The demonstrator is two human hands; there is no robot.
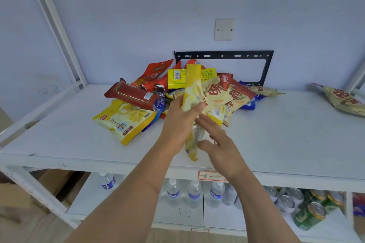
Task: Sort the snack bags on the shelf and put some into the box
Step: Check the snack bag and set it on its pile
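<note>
A heap of snack bags [197, 89] in red, yellow and beige lies at the middle back of the white shelf [79, 144]. My left hand [177, 122] grips a yellow bag [192, 87] held edge-on and upright above the shelf's front half. My right hand [219, 144] is just right of that bag's lower part, fingers straight and touching it. Another yellow bag [122, 122] lies flat to the left of the heap. A single beige bag [345, 100] lies apart at the far right. No box is clearly in view.
A black metal bracket [225, 55] is fixed to the wall behind the heap. On the lower shelf stand water bottles [194, 193] and drink cans [296, 203]. Brown cardboard [19, 197] shows at the lower left. A white upright post [59, 29] borders the shelf's left side.
</note>
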